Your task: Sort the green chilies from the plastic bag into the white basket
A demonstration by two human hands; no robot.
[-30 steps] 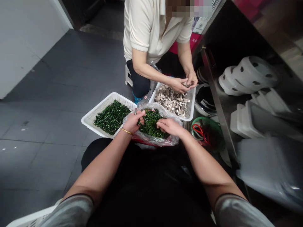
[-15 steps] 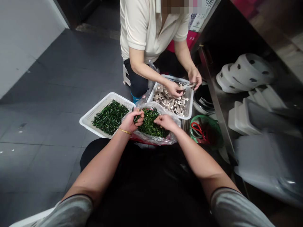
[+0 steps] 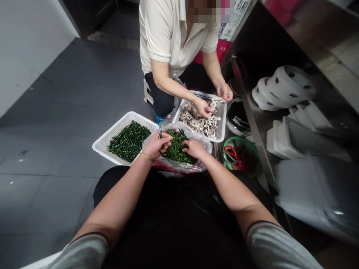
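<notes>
My left hand (image 3: 157, 145), with a gold bracelet at the wrist, is closed around some green peppers at the left side of a clear plastic bag (image 3: 202, 140). Inside the bag lies a heap of thin green peppers (image 3: 178, 147). My right hand (image 3: 194, 148) reaches over the heap's right side, its fingers bent down at the peppers; whether it grips any is too small to tell. Left of the bag, a white basket (image 3: 105, 140) holds more dark green peppers (image 3: 129, 140).
Opposite, a person in a cream shirt (image 3: 159, 33) handles mushroom pieces over a white basket (image 3: 223, 127) of mushrooms (image 3: 200, 121). At right are a green basket (image 3: 228, 144) with red-handled items, a metal shelf edge (image 3: 252, 119) and stacked white containers (image 3: 283, 138).
My right hand's fingers have spread somewhat over the heap. My left hand stays near the bag's left side. The other person's hands have moved, and the whole view has shifted slightly.
</notes>
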